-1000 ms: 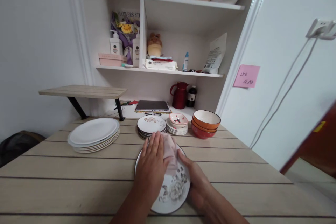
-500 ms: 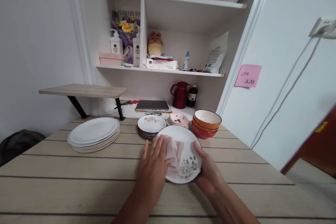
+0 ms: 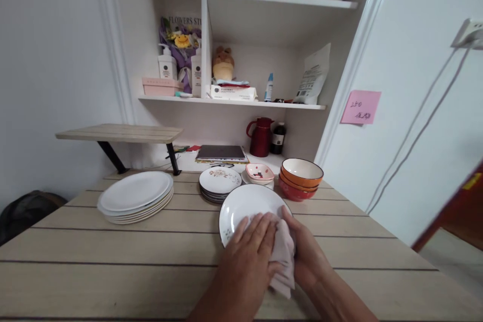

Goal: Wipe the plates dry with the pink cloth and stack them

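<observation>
My right hand grips the right side of a white plate with a dark rim and a grey flower print, thumb over the edge. The plate is tilted towards me above the table. My left hand presses a pale pink cloth against the plate's lower right part, its fingers laid over the cloth. A corner of the cloth hangs past the rim. Most of the flower print is hidden beneath the hand and cloth.
Behind the plate stand a stack of small flowered plates, a square pink dish and stacked orange and red bowls. White plates are piled at left, near a raised wooden stand. A red jug is further back.
My left hand has slid the cloth from the plate's left side to its lower right. The plate has turned, so its print now shows at the lower left.
</observation>
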Demonstrator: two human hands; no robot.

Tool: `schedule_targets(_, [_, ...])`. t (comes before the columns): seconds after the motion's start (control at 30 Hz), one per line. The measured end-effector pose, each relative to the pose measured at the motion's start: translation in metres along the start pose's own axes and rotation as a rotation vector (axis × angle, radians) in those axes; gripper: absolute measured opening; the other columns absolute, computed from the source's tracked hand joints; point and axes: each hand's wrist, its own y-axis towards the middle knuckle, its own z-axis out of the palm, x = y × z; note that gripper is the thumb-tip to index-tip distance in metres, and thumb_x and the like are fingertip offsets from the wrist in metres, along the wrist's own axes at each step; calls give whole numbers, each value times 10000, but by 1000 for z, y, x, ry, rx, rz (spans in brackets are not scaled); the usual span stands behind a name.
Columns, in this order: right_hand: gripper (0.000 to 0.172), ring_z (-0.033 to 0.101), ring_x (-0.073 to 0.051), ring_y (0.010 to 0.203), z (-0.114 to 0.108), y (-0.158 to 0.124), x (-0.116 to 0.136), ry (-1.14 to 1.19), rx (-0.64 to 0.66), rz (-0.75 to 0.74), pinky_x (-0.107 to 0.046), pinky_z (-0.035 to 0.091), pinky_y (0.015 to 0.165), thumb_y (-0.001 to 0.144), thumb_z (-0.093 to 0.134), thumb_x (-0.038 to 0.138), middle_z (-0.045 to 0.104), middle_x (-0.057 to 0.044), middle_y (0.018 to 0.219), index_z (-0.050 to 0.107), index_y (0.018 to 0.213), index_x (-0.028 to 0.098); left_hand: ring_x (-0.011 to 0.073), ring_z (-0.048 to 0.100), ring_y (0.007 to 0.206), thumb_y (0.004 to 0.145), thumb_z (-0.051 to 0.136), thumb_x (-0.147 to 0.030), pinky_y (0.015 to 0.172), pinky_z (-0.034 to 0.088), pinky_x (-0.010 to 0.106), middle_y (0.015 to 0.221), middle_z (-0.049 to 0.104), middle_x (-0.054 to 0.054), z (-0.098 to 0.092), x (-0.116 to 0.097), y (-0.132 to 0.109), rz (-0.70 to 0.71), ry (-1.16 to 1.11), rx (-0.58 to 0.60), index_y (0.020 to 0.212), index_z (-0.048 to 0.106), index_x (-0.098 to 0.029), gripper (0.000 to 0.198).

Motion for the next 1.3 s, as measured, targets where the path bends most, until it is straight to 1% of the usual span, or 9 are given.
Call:
schedule_targets(0.07, [401, 706, -275, 925, -1, 0, 5, -3, -43, -67, -394, 527, 889, 845, 617, 429, 755, -157, 938, 679, 1029, 79, 194, 323, 1412, 925, 446, -488, 1163, 328, 461, 1547, 318, 4, -4, 6, 0, 1, 9, -6, 1466, 317, -231, 612])
schedule_targets(0.17, [440, 704, -280, 937, 2, -1, 4, 2, -74, -107, -415, 519, 901, 856, 604, 415, 756, -154, 946, 645, 1132, 76, 225, 307, 1420, 933, 449, -455, 1152, 312, 540, 1548, 317, 1, -11, 20, 0, -122, 62, -23, 1452, 344, -249, 568])
schedule_targets(0.4, [526, 698, -283, 969, 10, -2, -28, 13, 37, 114, -436, 495, 924, 847, 598, 428, 742, -169, 1026, 590, 1244, 83, 285, 264, 1433, 927, 482, -324, 1136, 301, 568, 1544, 314, 109, -13, 41, -3, -369, 241, -103, 1448, 351, -141, 567])
schedule_targets(0.57, [465, 721, -255, 850, 9, 4, -38, -49, -25, 96, -380, 508, 889, 841, 599, 396, 764, -143, 902, 635, 1162, 62, 272, 245, 1441, 869, 584, -375, 1125, 364, 485, 1563, 268, 113, -6, 28, -3, -194, 191, -54, 1480, 276, -119, 731])
schedule_targets(0.73, [416, 720, -231, 782, 8, 2, -9, -26, -71, -14, -358, 518, 858, 838, 622, 416, 767, -111, 861, 662, 1097, 92, 271, 296, 1422, 847, 621, -388, 1124, 350, 528, 1557, 298, 65, -8, 20, -1, -51, 163, -19, 1485, 280, -223, 742])
schedule_targets(0.87, [436, 717, -254, 832, 4, -1, 5, 14, -16, -78, -398, 507, 888, 849, 602, 449, 764, -125, 879, 664, 1086, 88, 313, 293, 1420, 849, 621, -380, 1095, 304, 640, 1548, 322, 79, -10, 25, -1, -118, 222, -83, 1464, 323, -283, 691])
schedule_targets(1.03, [460, 705, -275, 920, 1, 2, 2, 44, 27, -66, -429, 490, 922, 862, 582, 445, 759, -146, 936, 645, 1143, 87, 373, 263, 1420, 795, 685, -412, 1072, 283, 688, 1545, 309, 159, -14, 26, 0, -255, 222, -243, 1458, 339, -216, 773])
schedule_targets(1.2, [437, 702, -274, 937, -1, 3, 10, 126, -34, -117, -430, 496, 918, 898, 531, 421, 757, -157, 932, 640, 1136, 72, 262, 307, 1418, 895, 499, -101, 1101, 394, 492, 1509, 394, 115, -13, 24, 0, 35, 144, -418, 1357, 475, -198, 472])
schedule_targets(1.3, [419, 703, -263, 938, 0, 1, 14, 131, -27, -173, -419, 502, 917, 893, 547, 416, 760, -136, 941, 646, 1135, 90, 224, 321, 1410, 863, 334, 40, 1065, 456, 428, 1503, 403, 111, 0, 20, -1, 9, 63, -408, 1438, 360, -187, 618])
